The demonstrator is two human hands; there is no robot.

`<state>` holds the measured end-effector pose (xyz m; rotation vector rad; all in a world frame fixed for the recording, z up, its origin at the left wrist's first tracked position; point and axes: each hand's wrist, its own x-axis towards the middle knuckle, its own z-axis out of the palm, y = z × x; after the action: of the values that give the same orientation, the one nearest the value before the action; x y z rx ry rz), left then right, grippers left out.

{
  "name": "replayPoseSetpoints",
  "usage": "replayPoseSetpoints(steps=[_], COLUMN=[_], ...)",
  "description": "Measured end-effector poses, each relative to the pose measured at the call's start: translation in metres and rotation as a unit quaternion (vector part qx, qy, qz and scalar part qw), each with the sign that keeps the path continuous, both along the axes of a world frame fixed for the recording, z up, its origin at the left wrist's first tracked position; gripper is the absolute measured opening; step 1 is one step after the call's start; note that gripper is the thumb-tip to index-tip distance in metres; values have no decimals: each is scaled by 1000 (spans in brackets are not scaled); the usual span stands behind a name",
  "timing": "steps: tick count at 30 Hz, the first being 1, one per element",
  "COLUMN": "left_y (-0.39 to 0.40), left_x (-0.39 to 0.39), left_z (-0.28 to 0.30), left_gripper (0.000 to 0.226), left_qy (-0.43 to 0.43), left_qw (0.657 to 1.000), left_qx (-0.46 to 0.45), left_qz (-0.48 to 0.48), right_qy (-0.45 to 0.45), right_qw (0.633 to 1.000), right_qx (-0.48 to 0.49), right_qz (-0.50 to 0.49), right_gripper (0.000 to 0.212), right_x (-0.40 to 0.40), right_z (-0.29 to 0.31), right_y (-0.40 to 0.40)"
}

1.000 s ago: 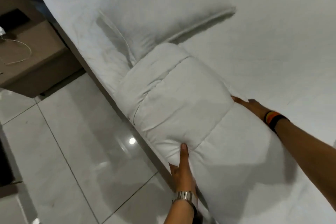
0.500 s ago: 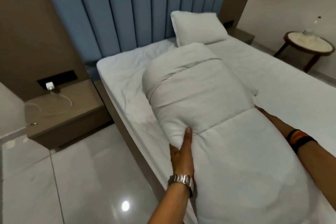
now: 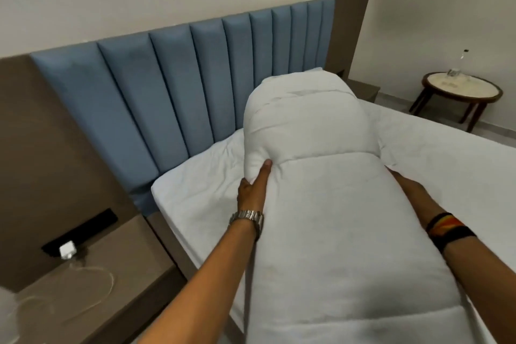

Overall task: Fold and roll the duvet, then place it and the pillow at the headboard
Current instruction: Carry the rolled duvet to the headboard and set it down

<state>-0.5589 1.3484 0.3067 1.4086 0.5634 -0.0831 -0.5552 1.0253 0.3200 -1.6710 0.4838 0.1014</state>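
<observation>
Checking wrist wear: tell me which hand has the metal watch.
The left hand, thumb pressed into the duvet, has the silver watch. The right hand wears dark striped bands.

One head-worn camera is looking forward and down from beside the bed point(image 3: 446, 176), facing the headboard point(image 3: 195, 86), close over the duvet point(image 3: 335, 218) at arm's length.
</observation>
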Motion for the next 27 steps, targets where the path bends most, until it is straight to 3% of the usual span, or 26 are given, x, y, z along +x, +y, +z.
replayPoseSetpoints(steps=[2,4,6,8,11,14,17,19,20,22,24,25,27], left_y=[30,64,94,125,170,213,247,266,275,291,313,321,330], left_x=[43,93,138,190,288,401,499,539,547,537,502,480,451], left_z=[13,26,39,52,65,63,36,-6,-40,-113,-183,-208,-233], left_gripper=[146,143,135,121,116,114,92,90,91,83,75,73,67], left_qy=[-10,-28,-25,-30,-33,-40,-52,-48,-34,7,-30,-72,-154], left_qw=[1000,999,998,996,990,977,950,906,864,747,652,632,634], left_qx=[14,40,48,61,81,119,218,304,355,465,540,560,584], left_qz=[-2,-11,-37,-60,-107,-174,-215,-292,-355,-476,-531,-531,-483], right_qy=[-8,-30,-26,-42,-57,-49,4,80,117,176,194,167,89], right_qw=[1000,999,999,998,996,992,980,971,966,954,951,959,974], right_qx=[2,15,22,9,-14,16,68,64,62,65,33,0,-96], right_qz=[16,0,-27,-51,-67,-115,-184,-215,-221,-235,-240,-228,-185], right_gripper=[111,64,40,39,75,73,81,86,80,86,101,102,95], right_x=[35,77,118,167,241,312,371,396,402,416,432,444,472], right_z=[13,14,11,16,2,-32,-82,-126,-151,-192,-208,-214,-212], right_y=[40,75,101,130,170,215,277,320,337,359,384,394,415])
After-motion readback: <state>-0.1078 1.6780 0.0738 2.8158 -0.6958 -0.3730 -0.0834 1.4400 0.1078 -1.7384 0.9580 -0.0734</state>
